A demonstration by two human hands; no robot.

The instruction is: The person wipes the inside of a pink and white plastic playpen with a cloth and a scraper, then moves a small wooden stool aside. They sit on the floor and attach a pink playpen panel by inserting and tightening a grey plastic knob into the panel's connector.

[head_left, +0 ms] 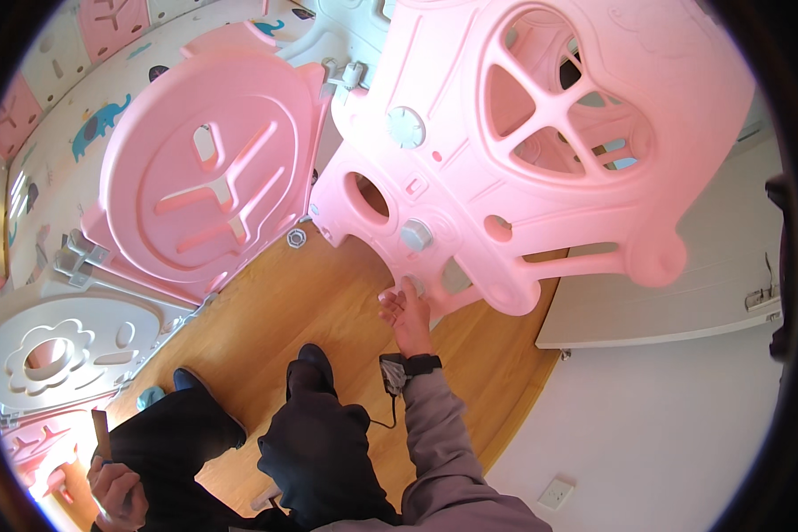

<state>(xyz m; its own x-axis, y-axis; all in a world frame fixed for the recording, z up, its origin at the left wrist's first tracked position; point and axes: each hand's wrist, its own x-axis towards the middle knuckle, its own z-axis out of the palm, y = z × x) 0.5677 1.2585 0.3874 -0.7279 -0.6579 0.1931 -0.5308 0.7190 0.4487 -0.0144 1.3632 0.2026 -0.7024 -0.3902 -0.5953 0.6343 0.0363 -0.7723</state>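
A large pink plastic play panel (585, 191) with a heart-shaped cut-out rises in front of me on the right. Two grey round knobs are set in its face, an upper knob (406, 129) and a lower faceted knob (416, 234). My right hand (408, 321) is at the panel's lower edge, palm turned up, one finger stretched against the plastic and the others loosely bent. Nothing shows in its grip. At the lower left, my left hand (118, 495) is closed around a narrow brown stick (102, 434), which points upward; its lower end is hidden by the fingers.
Pink (208, 168) and grey (71, 350) fence panels curve along the left, joined by grey hinges. An octagonal grey ring (297, 238) lies on the wooden floor (346, 306) by the pink panel. A white wall with a socket (556, 493) stands at right.
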